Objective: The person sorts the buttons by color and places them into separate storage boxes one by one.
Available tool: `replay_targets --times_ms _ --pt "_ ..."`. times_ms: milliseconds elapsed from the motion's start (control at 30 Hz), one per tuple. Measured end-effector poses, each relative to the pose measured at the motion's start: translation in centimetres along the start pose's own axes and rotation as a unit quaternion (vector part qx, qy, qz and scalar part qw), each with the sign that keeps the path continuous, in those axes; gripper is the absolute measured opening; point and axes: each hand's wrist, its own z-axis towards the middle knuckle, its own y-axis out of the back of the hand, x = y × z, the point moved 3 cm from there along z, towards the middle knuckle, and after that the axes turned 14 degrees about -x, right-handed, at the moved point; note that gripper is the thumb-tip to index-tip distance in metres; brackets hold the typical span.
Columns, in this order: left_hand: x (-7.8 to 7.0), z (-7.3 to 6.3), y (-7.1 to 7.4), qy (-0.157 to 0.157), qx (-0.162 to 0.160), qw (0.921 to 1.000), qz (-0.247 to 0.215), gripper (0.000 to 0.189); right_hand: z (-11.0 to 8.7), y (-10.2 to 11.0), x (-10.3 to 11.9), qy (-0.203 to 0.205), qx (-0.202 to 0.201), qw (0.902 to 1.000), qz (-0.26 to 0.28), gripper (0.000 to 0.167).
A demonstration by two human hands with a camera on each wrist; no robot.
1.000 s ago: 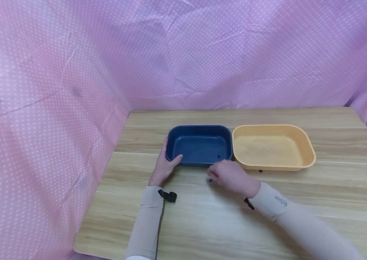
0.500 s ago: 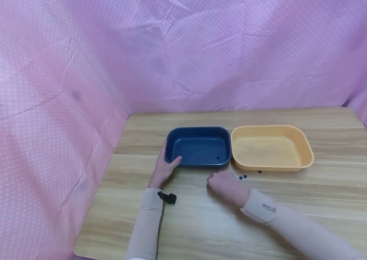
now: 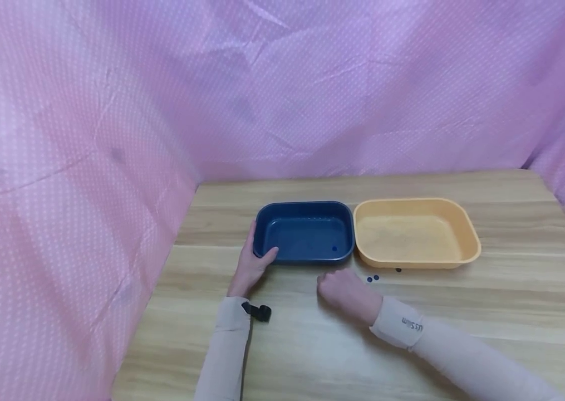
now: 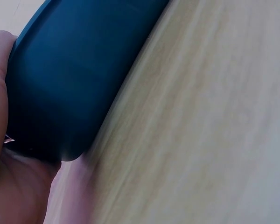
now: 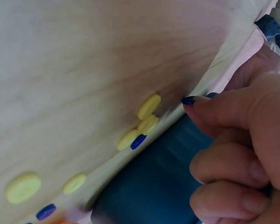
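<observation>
My left hand (image 3: 250,268) grips the near left corner of a dark blue plastic bin (image 3: 304,236), thumb over its rim. In the left wrist view the bin's outer wall (image 4: 84,70) fills the space beside that hand. My right hand (image 3: 349,292) is low over the table just in front of the bin. Its thumb and finger pinch a small blue button (image 5: 189,100), seen in the right wrist view, while the other fingers curl in. One dark button (image 3: 334,248) lies inside the blue bin, near its front right corner.
A yellow bin (image 3: 414,236) stands right beside the blue one. Dark buttons (image 3: 373,278) lie in front of it on the wooden table (image 3: 292,345). Several yellow buttons (image 5: 149,106) and more blue ones (image 5: 138,141) show in the right wrist view. Pink dotted cloth (image 3: 282,94) hangs behind.
My right hand has drawn slightly back toward me and closed over a dark button that showed below its fingertips. Two dark buttons beside it came into sight. The left hand keeps its grip.
</observation>
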Motion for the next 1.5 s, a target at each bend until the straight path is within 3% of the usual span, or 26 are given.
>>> replay_targets --times_ms 200,267,300,367,433,500,633,733,767,867,933,967,1100,1300,1433,1467,1500 --pt "0.4 -0.4 0.1 0.002 -0.003 1.0 -0.007 0.092 -0.3 0.0 -0.1 -0.025 0.004 0.9995 0.017 0.007" --pt "0.6 -0.5 0.1 0.006 -0.004 0.9999 -0.007 0.092 -0.2 0.4 -0.3 -0.057 0.019 0.9971 0.047 0.004" --pt "0.6 -0.5 0.1 0.007 -0.004 0.9999 -0.008 0.092 -0.1 0.7 -0.5 -0.083 0.026 0.9932 0.077 0.004" --pt "0.6 -0.5 0.1 0.01 -0.003 0.9999 -0.011 0.092 0.2 1.4 -1.1 -0.155 0.032 0.9742 0.161 0.003" --pt "0.7 -0.4 0.0 0.008 -0.003 0.9999 -0.012 0.092 0.4 2.2 -1.9 -0.241 0.025 0.9357 0.257 0.009" --pt "0.6 -0.3 -0.1 0.004 -0.003 0.9999 -0.014 0.093 0.5 3.1 -3.0 -0.319 0.004 0.8847 0.34 0.015" --pt "0.7 -0.4 -0.2 0.002 -0.003 0.9999 -0.014 0.094 0.2 4.1 -5.0 -0.443 -0.014 0.7603 0.475 0.029" --pt "0.8 -0.4 -0.2 0.005 -0.002 0.9999 -0.009 0.093 0.0 4.5 -6.1 -0.487 -0.024 0.6691 0.561 0.03" --pt "0.8 -0.5 -0.2 0.007 -0.001 0.9999 -0.009 0.093 0.0 4.5 -6.3 -0.491 -0.03 0.644 0.586 0.03" --pt "0.7 -0.5 -0.3 0.003 -0.004 0.9999 -0.012 0.093 0.1 4.8 -6.8 -0.494 -0.044 0.5898 0.637 0.029" --pt "0.6 -0.5 -0.3 0.002 -0.006 0.9999 -0.015 0.092 0.3 4.9 -7.0 -0.499 -0.053 0.5618 0.658 0.028" --pt "0.6 -0.5 -0.3 0.001 -0.006 0.9999 -0.015 0.092 0.4 4.9 -7.0 -0.501 -0.057 0.552 0.664 0.027" --pt "0.5 -0.6 -0.2 0.002 -0.005 0.9999 -0.013 0.091 0.9 5.0 -7.1 -0.509 -0.071 0.5346 0.671 0.024" --pt "0.5 -0.6 -0.2 0.008 -0.006 0.9999 -0.011 0.092 1.4 4.5 -7.3 -0.532 -0.083 0.5278 0.657 0.023" --pt "0.6 -0.5 -0.3 -0.001 -0.005 0.9998 -0.017 0.091 1.3 4.0 -7.3 -0.541 -0.086 0.5274 0.649 0.029" --pt "0.7 -0.5 -0.3 -0.003 -0.005 0.9998 -0.019 0.091 1.2 4.0 -7.4 -0.539 -0.089 0.5372 0.643 0.032" --pt "0.7 -0.5 -0.3 -0.007 -0.006 0.9998 -0.02 0.091 1.1 4.1 -7.4 -0.537 -0.092 0.5555 0.628 0.034"
